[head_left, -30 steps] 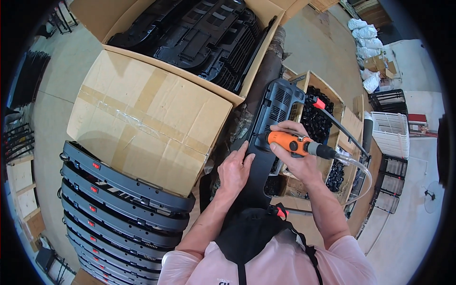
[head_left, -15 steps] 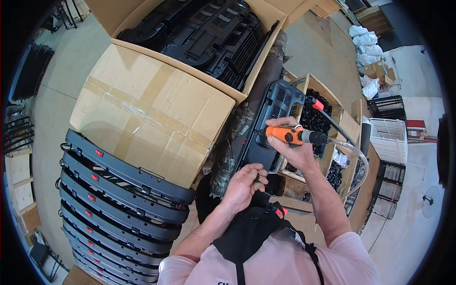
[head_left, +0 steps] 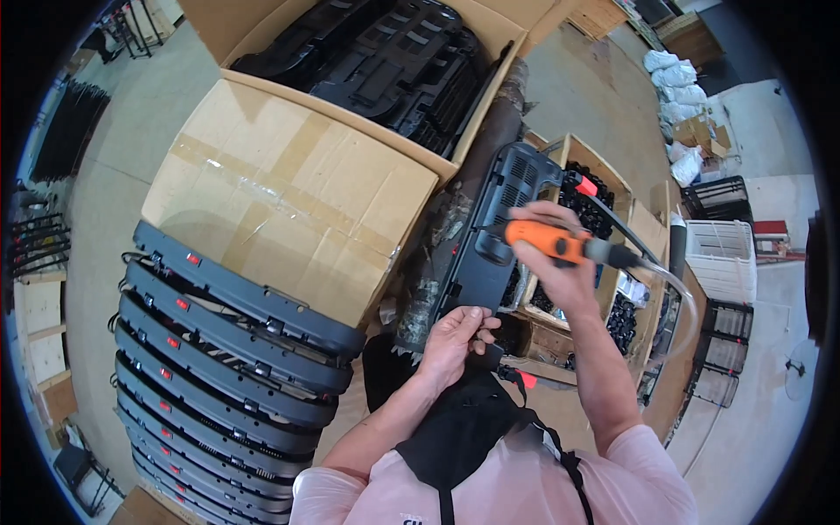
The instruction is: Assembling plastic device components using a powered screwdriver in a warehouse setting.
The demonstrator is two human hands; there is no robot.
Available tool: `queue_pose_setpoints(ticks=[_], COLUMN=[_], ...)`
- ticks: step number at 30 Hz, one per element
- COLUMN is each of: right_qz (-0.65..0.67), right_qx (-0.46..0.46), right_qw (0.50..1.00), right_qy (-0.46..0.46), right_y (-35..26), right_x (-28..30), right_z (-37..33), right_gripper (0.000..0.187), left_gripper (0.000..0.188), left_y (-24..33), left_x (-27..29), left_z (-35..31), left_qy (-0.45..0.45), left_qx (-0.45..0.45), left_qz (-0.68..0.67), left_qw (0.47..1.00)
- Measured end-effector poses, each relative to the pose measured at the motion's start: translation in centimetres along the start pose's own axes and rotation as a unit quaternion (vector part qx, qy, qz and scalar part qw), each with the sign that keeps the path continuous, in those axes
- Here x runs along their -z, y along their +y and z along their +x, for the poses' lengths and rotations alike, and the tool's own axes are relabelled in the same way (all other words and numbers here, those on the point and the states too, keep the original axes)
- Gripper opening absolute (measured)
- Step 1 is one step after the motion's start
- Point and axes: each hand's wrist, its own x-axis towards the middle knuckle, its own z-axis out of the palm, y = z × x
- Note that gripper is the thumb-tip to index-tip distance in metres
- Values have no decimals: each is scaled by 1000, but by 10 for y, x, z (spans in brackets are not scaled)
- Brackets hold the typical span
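Note:
A long dark grey plastic panel (head_left: 479, 284) with vent slots at its far end lies in front of me on a padded, worn support (head_left: 430, 293). My right hand (head_left: 564, 273) is wrapped round an orange pneumatic screwdriver (head_left: 541, 241), whose bit end points left over the panel's middle. Motion blurs the tool; I cannot tell whether its bit touches the panel. From its rear a clear hose (head_left: 687, 302) curves down. At the panel's near end is my left hand (head_left: 457, 339), its thumb and fingers pinched together. Whatever they hold is too small to make out.
Left stands a stack of curved grey panels (head_left: 236, 350) with red switches. Behind it are a closed cardboard box (head_left: 289, 201) and an open carton (head_left: 455, 166) of black plastic parts. Wooden bins (head_left: 604, 162) with small black parts stand close by the right arm.
My right hand and the screwdriver have shifted slightly to the right and nearer me, now blurred. My left hand has moved slightly, and its fingers are bunched differently. The view has shifted a little.

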Motion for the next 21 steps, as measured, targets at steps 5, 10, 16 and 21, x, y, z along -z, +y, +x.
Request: queue_pose_setpoints(ticks=[5, 10, 16, 21], right_qz=[115, 124, 208, 216], right_qx=[-16, 15, 3, 6], right_qw=[990, 986, 961, 956], right_qy=[77, 113, 180, 200], right_y=[-19, -4, 5, 9], right_x=[23, 54, 72, 87], right_z=[-58, -140, -229, -283], right_gripper=[54, 57, 53, 51], left_gripper=[29, 25, 28, 30], left_y=[-8, -24, -55, -85], left_x=[-8, -21, -30, -47], left_z=[-1, -4, -22, -47], left_qy=[-3, -13, -44, -41], left_qx=[13, -2, 19, 62], left_qz=[-15, 23, 28, 13], left_qw=[1000, 1000, 998, 997])
